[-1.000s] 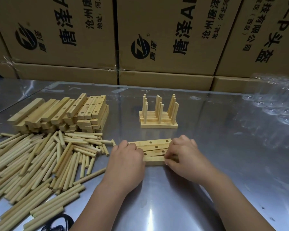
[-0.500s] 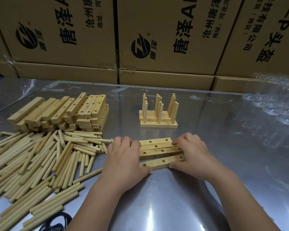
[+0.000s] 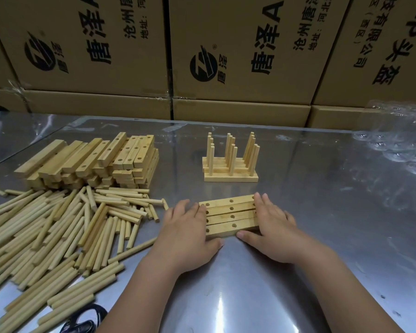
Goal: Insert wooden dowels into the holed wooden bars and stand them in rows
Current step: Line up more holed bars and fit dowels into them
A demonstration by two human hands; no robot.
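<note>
Below 唐泽 cartons (image 3: 82,68), left hand (image 3: 185,227) and right hand (image 3: 271,227) open-fingered against four holed bars (image 3: 231,216).

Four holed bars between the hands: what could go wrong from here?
1. The four bars lie loose, side by side, pressed only at their ends by the left hand and right hand. On the smooth metal table they may slide apart once released.
2. The finished set stands just behind them, so a forward push could topple its dowels.
</note>
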